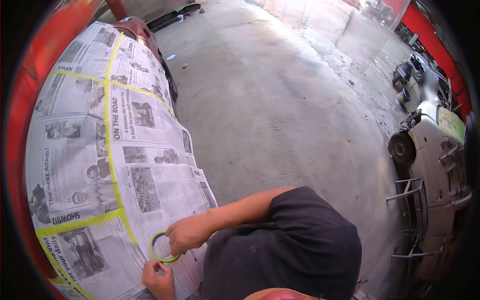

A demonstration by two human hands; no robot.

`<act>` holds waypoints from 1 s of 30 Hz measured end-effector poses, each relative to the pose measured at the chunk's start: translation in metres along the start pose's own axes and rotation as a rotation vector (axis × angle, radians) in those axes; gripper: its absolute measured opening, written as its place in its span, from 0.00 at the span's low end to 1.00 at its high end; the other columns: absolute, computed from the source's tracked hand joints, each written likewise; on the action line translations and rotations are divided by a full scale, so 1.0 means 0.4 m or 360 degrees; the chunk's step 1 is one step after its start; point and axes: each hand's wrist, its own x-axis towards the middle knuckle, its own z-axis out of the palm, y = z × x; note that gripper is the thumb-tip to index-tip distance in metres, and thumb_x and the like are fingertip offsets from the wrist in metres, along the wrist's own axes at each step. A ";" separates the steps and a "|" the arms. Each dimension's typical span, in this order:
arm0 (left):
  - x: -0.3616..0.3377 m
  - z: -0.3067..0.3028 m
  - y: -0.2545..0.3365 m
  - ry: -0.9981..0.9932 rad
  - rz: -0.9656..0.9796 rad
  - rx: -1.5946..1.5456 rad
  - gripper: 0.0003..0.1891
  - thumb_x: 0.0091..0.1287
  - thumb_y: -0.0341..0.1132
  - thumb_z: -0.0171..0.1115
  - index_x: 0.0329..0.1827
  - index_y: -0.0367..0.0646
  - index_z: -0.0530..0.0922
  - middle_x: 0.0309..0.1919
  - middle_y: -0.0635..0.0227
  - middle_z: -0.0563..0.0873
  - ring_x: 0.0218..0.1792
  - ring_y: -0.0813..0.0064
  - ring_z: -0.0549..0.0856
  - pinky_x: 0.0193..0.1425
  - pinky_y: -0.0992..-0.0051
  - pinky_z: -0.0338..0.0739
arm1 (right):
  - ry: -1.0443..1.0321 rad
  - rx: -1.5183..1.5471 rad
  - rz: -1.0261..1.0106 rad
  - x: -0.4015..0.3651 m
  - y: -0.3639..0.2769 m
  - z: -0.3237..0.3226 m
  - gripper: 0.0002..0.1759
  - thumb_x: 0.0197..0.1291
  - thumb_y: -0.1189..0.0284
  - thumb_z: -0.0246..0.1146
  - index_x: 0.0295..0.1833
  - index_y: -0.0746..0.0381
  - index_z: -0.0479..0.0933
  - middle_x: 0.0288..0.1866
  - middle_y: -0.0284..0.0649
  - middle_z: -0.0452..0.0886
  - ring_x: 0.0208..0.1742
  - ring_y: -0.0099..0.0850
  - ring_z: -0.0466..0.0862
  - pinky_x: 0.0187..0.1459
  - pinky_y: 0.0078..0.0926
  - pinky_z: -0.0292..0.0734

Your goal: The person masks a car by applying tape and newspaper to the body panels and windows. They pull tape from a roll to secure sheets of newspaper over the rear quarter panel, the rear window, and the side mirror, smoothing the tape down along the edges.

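Note:
My right hand [187, 234] grips the edge of a yellow-green roll of masking tape [154, 254] held over the newspaper. My left hand [159, 281] is close below the roll, its fingers curled into a pinch; what is between them, if anything, is too small to make out. Newspaper sheets [165, 187] cover a long curved surface under both hands. Yellow tape strips [111, 165] run along and across the sheets where they join. One strip ends a little above the roll.
Part of a dark red car body [137, 30] shows past the newspaper's far end. Concrete floor [280, 115] stretches alongside. On the right stand a pale, partly stripped vehicle [432, 155] with a wheel [401, 149] and a metal frame [411, 192]. A bucket [404, 96] stands farther back.

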 end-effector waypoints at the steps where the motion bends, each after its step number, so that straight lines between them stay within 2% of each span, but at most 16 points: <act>1: -0.018 -0.001 -0.012 -0.0014 0.0118 -0.0148 0.03 0.63 0.20 0.61 0.37 0.34 0.75 0.33 0.61 0.82 0.33 0.75 0.80 0.40 0.73 0.75 | -0.0051 0.0095 0.0020 0.004 0.004 -0.016 0.07 0.57 0.69 0.67 0.35 0.62 0.79 0.31 0.43 0.82 0.39 0.47 0.82 0.52 0.45 0.72; 2: 0.002 -0.015 0.027 -0.0017 0.0214 -0.0288 0.03 0.64 0.21 0.61 0.36 0.35 0.74 0.33 0.62 0.82 0.33 0.75 0.81 0.40 0.74 0.76 | 0.0030 0.0126 0.0032 0.007 -0.004 -0.030 0.06 0.56 0.71 0.67 0.35 0.62 0.78 0.32 0.43 0.82 0.40 0.48 0.81 0.52 0.43 0.73; 3: 0.018 -0.029 0.055 -0.0009 0.0305 -0.0422 0.04 0.66 0.21 0.61 0.34 0.35 0.74 0.33 0.62 0.82 0.33 0.75 0.81 0.40 0.75 0.76 | 0.0017 0.0023 0.0029 0.005 -0.010 -0.035 0.10 0.60 0.69 0.66 0.44 0.62 0.80 0.31 0.41 0.79 0.41 0.44 0.82 0.63 0.43 0.71; 5: 0.004 -0.010 0.034 0.0148 0.0078 -0.0653 0.05 0.64 0.20 0.64 0.34 0.36 0.75 0.34 0.60 0.85 0.33 0.75 0.84 0.39 0.74 0.78 | 0.0076 -0.0009 -0.0083 0.004 -0.040 -0.064 0.17 0.62 0.69 0.66 0.55 0.62 0.80 0.30 0.40 0.80 0.40 0.42 0.83 0.62 0.43 0.73; 7: -0.011 -0.001 0.043 0.0237 -0.0270 -0.0894 0.08 0.63 0.20 0.66 0.33 0.37 0.74 0.31 0.61 0.85 0.30 0.75 0.84 0.38 0.75 0.77 | 0.0172 -0.0070 -0.0051 -0.004 -0.052 -0.082 0.24 0.61 0.66 0.68 0.63 0.60 0.79 0.27 0.37 0.80 0.33 0.38 0.83 0.51 0.39 0.79; 9: -0.014 -0.013 0.075 0.0114 -0.0385 -0.0964 0.08 0.68 0.20 0.62 0.35 0.38 0.71 0.32 0.61 0.83 0.33 0.77 0.83 0.42 0.76 0.77 | 0.0255 -0.0511 0.0256 -0.010 -0.037 -0.103 0.25 0.58 0.62 0.71 0.61 0.56 0.80 0.21 0.29 0.78 0.24 0.33 0.81 0.30 0.34 0.73; 11: -0.010 -0.002 0.094 0.0154 -0.0444 -0.1101 0.08 0.67 0.18 0.62 0.35 0.38 0.71 0.30 0.61 0.84 0.32 0.77 0.84 0.41 0.76 0.78 | 0.0335 -0.0683 0.0326 0.000 -0.034 -0.106 0.24 0.59 0.63 0.71 0.62 0.53 0.79 0.19 0.25 0.76 0.21 0.29 0.79 0.26 0.31 0.68; 13: -0.014 0.020 0.108 0.0330 -0.0403 -0.1233 0.08 0.66 0.18 0.63 0.34 0.37 0.72 0.30 0.60 0.85 0.31 0.77 0.85 0.40 0.77 0.79 | 0.0578 -0.0443 0.0339 -0.010 -0.012 -0.103 0.25 0.62 0.62 0.69 0.64 0.54 0.78 0.20 0.26 0.73 0.19 0.25 0.73 0.24 0.27 0.65; 14: -0.014 0.025 0.111 0.0402 -0.0353 -0.1298 0.08 0.66 0.18 0.64 0.34 0.36 0.73 0.30 0.60 0.86 0.31 0.77 0.86 0.40 0.77 0.80 | 0.0977 0.0092 0.0702 -0.003 0.003 -0.116 0.25 0.61 0.62 0.70 0.62 0.55 0.79 0.22 0.27 0.72 0.21 0.24 0.72 0.27 0.25 0.65; 16: -0.017 0.012 0.122 0.0681 -0.0332 -0.1390 0.08 0.66 0.16 0.63 0.34 0.36 0.73 0.29 0.60 0.85 0.32 0.76 0.87 0.41 0.76 0.82 | 0.1170 0.0619 0.0978 -0.014 0.024 -0.145 0.23 0.60 0.63 0.71 0.59 0.57 0.80 0.28 0.30 0.72 0.27 0.24 0.70 0.33 0.24 0.66; 17: -0.011 0.008 0.123 0.0827 -0.0304 -0.1431 0.08 0.66 0.16 0.63 0.35 0.36 0.73 0.29 0.59 0.85 0.33 0.75 0.87 0.42 0.75 0.82 | 0.0990 0.0593 0.0862 -0.030 0.038 -0.167 0.22 0.59 0.63 0.72 0.58 0.58 0.80 0.31 0.31 0.72 0.30 0.24 0.70 0.36 0.25 0.67; 21: 0.026 0.037 0.120 0.0748 -0.0236 -0.1160 0.10 0.68 0.15 0.61 0.36 0.39 0.69 0.36 0.52 0.87 0.38 0.69 0.89 0.48 0.70 0.84 | 0.0516 0.0320 0.0662 0.042 -0.044 -0.120 0.19 0.59 0.68 0.75 0.52 0.62 0.80 0.39 0.34 0.76 0.43 0.26 0.72 0.46 0.29 0.69; 23: 0.030 0.060 0.104 0.0775 -0.0210 -0.1090 0.08 0.64 0.17 0.66 0.42 0.33 0.77 0.42 0.53 0.89 0.40 0.71 0.90 0.46 0.75 0.84 | 0.0705 0.0300 0.0497 0.057 -0.039 -0.063 0.16 0.58 0.70 0.75 0.49 0.62 0.81 0.38 0.35 0.76 0.44 0.28 0.73 0.47 0.30 0.70; 24: 0.041 0.060 0.118 0.0756 -0.0218 -0.1039 0.09 0.64 0.17 0.67 0.44 0.32 0.78 0.43 0.54 0.89 0.40 0.71 0.90 0.46 0.75 0.84 | 0.0855 0.0388 0.0634 0.068 -0.026 -0.065 0.12 0.55 0.75 0.75 0.44 0.62 0.83 0.38 0.39 0.77 0.43 0.34 0.79 0.46 0.32 0.73; 27: 0.044 0.047 0.122 0.0809 -0.0208 -0.0590 0.18 0.62 0.21 0.70 0.55 0.33 0.78 0.51 0.55 0.87 0.38 0.68 0.90 0.41 0.75 0.84 | 0.1534 0.0766 0.0747 0.087 0.074 -0.134 0.04 0.64 0.76 0.68 0.40 0.65 0.80 0.38 0.33 0.80 0.37 0.19 0.75 0.38 0.19 0.70; 30: 0.007 0.019 0.067 0.0583 -0.0434 0.0225 0.20 0.62 0.29 0.71 0.57 0.39 0.78 0.49 0.56 0.86 0.39 0.58 0.89 0.37 0.68 0.84 | 0.1682 0.0491 0.0687 0.109 0.208 -0.226 0.22 0.62 0.75 0.70 0.60 0.62 0.74 0.49 0.35 0.76 0.39 0.19 0.75 0.38 0.18 0.72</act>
